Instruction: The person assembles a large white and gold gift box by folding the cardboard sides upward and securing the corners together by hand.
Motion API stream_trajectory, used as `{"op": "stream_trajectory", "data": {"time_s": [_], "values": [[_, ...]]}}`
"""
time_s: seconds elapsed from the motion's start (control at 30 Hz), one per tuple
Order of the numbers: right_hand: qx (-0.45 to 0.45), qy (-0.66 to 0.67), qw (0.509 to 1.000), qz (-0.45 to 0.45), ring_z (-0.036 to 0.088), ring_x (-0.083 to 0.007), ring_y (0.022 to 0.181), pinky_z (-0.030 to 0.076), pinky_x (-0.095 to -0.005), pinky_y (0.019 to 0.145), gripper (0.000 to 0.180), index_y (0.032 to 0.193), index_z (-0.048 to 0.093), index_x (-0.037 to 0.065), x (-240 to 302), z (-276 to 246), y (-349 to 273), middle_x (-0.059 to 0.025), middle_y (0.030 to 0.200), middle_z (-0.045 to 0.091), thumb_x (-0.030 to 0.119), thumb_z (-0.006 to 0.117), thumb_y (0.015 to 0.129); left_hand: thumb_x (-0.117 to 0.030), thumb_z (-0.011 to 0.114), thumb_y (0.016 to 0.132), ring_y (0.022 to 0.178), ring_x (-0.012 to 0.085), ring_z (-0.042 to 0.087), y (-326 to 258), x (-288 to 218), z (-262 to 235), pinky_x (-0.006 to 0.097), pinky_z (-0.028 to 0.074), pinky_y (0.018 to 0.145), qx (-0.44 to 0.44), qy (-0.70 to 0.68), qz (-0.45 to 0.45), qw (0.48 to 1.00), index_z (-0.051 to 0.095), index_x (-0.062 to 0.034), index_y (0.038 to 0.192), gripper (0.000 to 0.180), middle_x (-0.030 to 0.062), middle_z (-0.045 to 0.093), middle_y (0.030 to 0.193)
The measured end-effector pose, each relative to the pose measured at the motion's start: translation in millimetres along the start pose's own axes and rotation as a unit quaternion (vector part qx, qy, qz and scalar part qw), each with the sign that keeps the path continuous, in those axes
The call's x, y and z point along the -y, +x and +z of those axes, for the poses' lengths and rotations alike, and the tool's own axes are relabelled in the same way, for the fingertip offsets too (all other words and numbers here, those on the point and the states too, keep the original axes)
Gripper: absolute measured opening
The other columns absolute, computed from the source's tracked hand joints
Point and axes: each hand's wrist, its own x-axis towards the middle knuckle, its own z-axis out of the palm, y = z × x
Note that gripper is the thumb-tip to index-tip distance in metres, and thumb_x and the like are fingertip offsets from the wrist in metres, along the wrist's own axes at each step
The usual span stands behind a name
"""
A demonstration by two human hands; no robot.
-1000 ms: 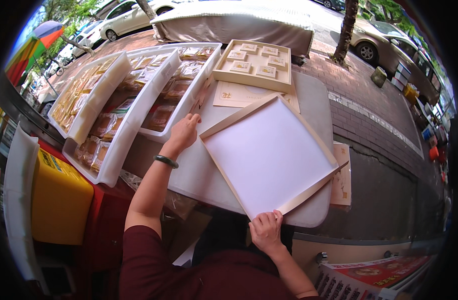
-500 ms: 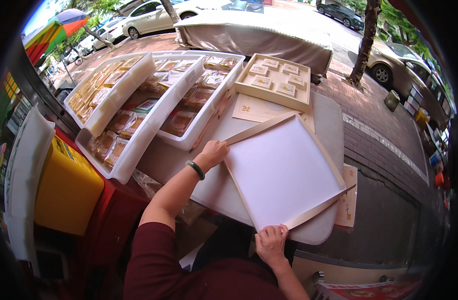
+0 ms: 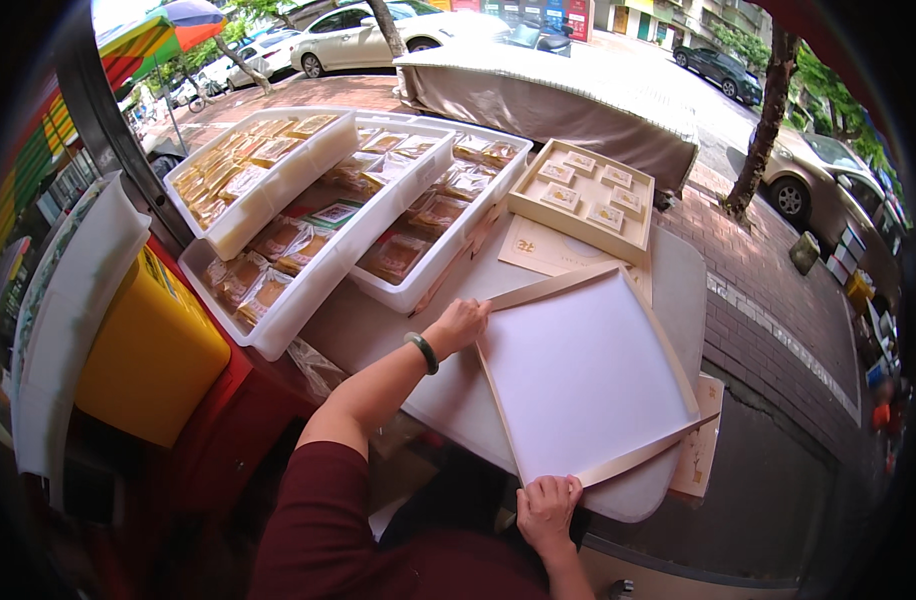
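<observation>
A large shallow cardboard box (image 3: 593,375) with a white inside and narrow cream walls lies at an angle on the table. My left hand (image 3: 463,322), with a dark green bangle at its wrist, is closed on the box's left corner. At the near corner, the fingers of my right hand (image 3: 548,508) curl over the edge and pinch it. The near right wall ends in a strip that juts out past the right corner. The undersides of both grips are hidden.
A cream box (image 3: 581,198) with several small square packets stands behind, on a printed cream sheet (image 3: 533,248). White plastic crates (image 3: 323,290) of wrapped pastries fill the left. A yellow bin (image 3: 158,345) is further left. Another printed card (image 3: 700,450) pokes out beyond the table's (image 3: 683,285) right edge.
The whole view has shifted, so the scene sits further right and lower. Both hands keep hold of the same two corners of the cardboard box.
</observation>
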Motion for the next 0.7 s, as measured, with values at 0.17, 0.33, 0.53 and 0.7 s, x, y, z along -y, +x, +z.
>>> {"op": "stream_trajectory", "data": {"time_s": [0.17,0.33,0.53,0.7], "values": [[-0.001,0.002,1.000,0.000,0.054,-0.0256,0.098,0.033,-0.0535,0.103,0.014,0.079,0.063,0.010,-1.3,1.4,-1.3,-0.0057,0.092,0.058,0.019,0.074,0.080,-0.017,0.061,0.087,0.077,0.0265,0.070,7.0,-3.8,4.2,0.041,0.057,0.064,0.064,0.122,0.036,0.990,0.072,-0.0070,0.083,0.015,0.0083,0.069,0.082],[0.012,0.004,1.000,-0.015,0.055,-0.0267,0.097,0.033,-0.0537,0.103,0.013,0.079,0.063,0.009,0.5,5.8,-0.9,-0.0066,0.091,0.059,0.018,0.073,0.080,-0.020,0.059,0.090,0.083,0.0248,0.070,3.9,-0.1,23.5,0.044,0.058,0.056,0.141,0.238,0.056,0.959,0.078,-0.0148,0.093,0.020,0.0040,0.067,0.089],[0.012,0.008,1.000,0.001,0.054,-0.0298,0.098,0.033,-0.0546,0.103,0.014,0.081,0.061,0.006,-3.0,2.9,-1.9,-0.0097,0.092,0.059,0.016,0.071,0.080,-0.018,0.056,0.092,0.085,0.0250,0.069,-1.8,-2.8,11.4,0.041,0.057,0.063,-0.025,0.127,0.055,0.990,0.067,-0.0093,0.091,0.014,0.0107,0.061,0.098],[0.008,0.011,1.000,-0.004,0.054,-0.0311,0.098,0.033,-0.0541,0.103,0.015,0.081,0.060,0.005,0.7,0.4,1.7,-0.0109,0.091,0.057,0.014,0.071,0.080,-0.014,0.054,0.093,0.087,0.0336,0.067,-10.7,-4.6,-26.3,0.046,0.054,0.067,-0.046,0.012,-0.056,0.997,0.058,-0.0044,0.099,0.012,0.0135,0.060,0.098]]}}
